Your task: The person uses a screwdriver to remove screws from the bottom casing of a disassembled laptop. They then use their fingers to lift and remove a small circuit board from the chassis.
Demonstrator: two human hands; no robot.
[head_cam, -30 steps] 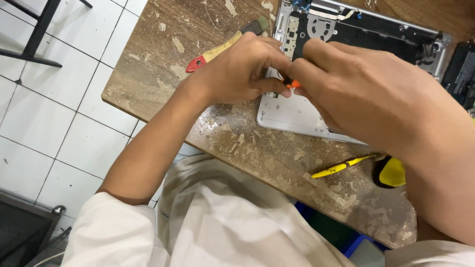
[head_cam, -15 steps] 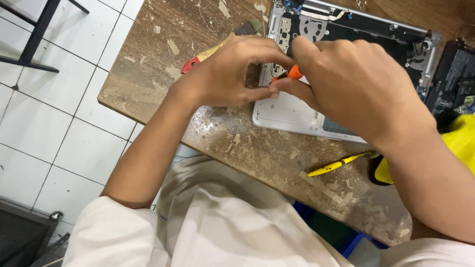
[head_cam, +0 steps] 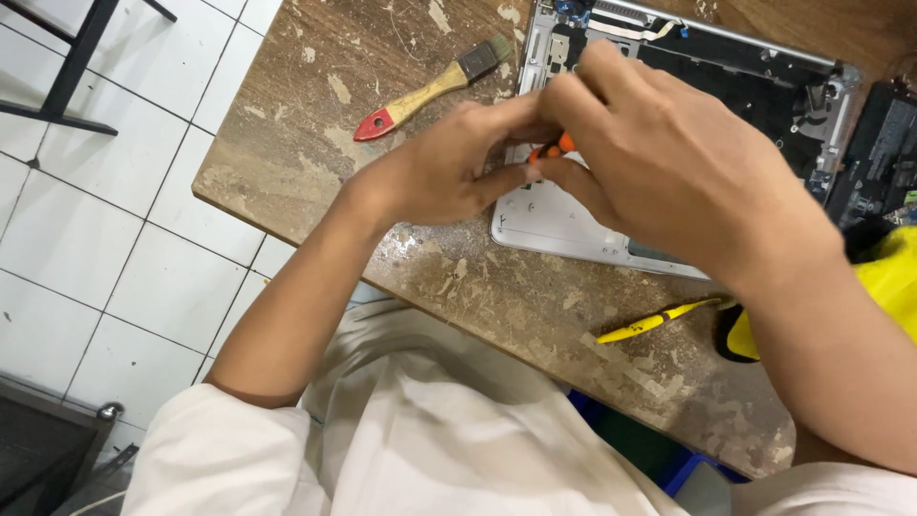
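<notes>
My left hand (head_cam: pixel 449 172) and my right hand (head_cam: pixel 659 172) meet over the near left corner of an opened laptop chassis (head_cam: pixel 554 225) that lies on a worn wooden table (head_cam: pixel 315 143). Between the fingertips of both hands shows a small orange tool tip (head_cam: pixel 554 148), most of it hidden by the fingers. My right hand wraps over it from above; my left fingers pinch it from the left side. The laptop's dark inner parts (head_cam: pixel 745 86) lie exposed at the far side.
A paintbrush (head_cam: pixel 430 88) with a yellow wooden handle and red end lies left of the laptop. A yellow-handled tool (head_cam: pixel 654 323) lies near the table's front edge, beside a yellow and black object (head_cam: pixel 740 334). White floor tiles (head_cam: pixel 115 220) lie to the left. A blue bin (head_cam: pixel 688 463) shows under the table.
Both hands stay together on the orange tool over the laptop corner. The view has shifted slightly, so the paintbrush is more exposed.
</notes>
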